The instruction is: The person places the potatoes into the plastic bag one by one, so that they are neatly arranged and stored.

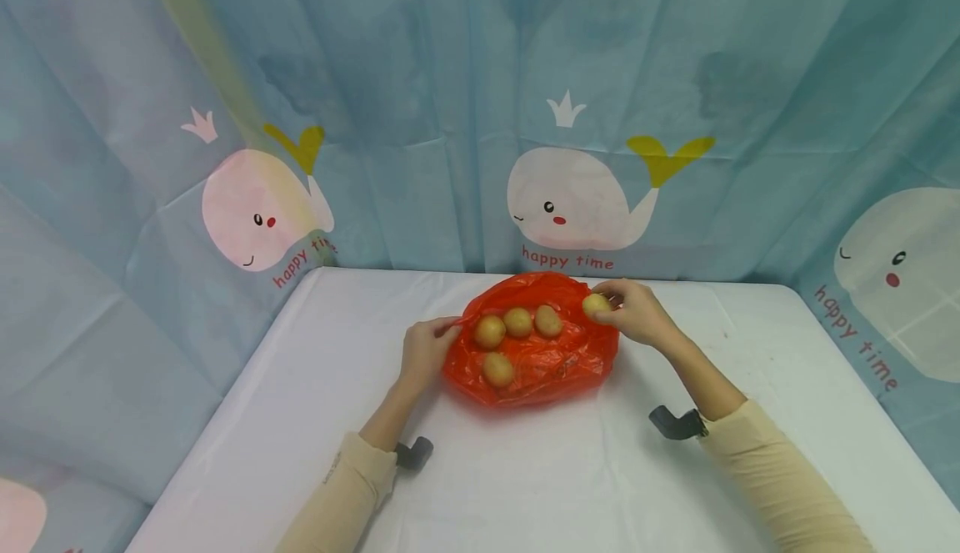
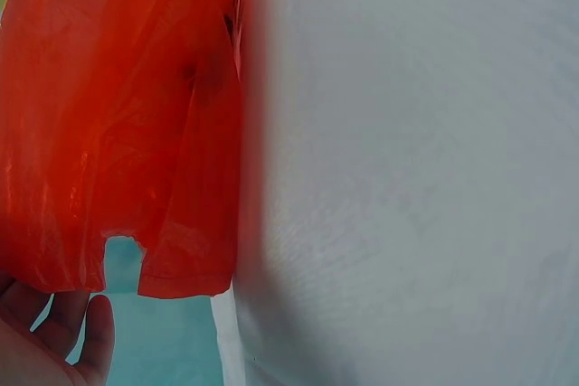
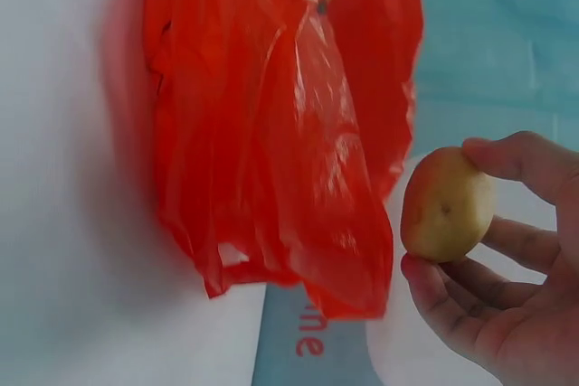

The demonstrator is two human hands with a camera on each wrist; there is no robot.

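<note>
An open red plastic bag point(image 1: 536, 369) lies on the white table, with several potatoes point(image 1: 490, 332) showing in its mouth. At the bag's left side, my left hand point(image 1: 424, 354) pinches the edge of the plastic; the left wrist view shows those fingers point(image 2: 65, 324) by the bag's handle end, partly cut off by the frame. My right hand point(image 1: 637, 316) holds one potato point(image 3: 448, 207) between thumb and fingertips, at the upper right rim of the bag. In the right wrist view this potato is beside the red plastic, outside the bag's folds.
The white-covered table point(image 1: 540, 486) extends around the bag on every side. Behind it hangs a blue curtain point(image 1: 450, 119) printed with whales. Dark camera mounts point(image 1: 677, 423) stick out at both wrists, just past the beige sleeves point(image 1: 780, 470).
</note>
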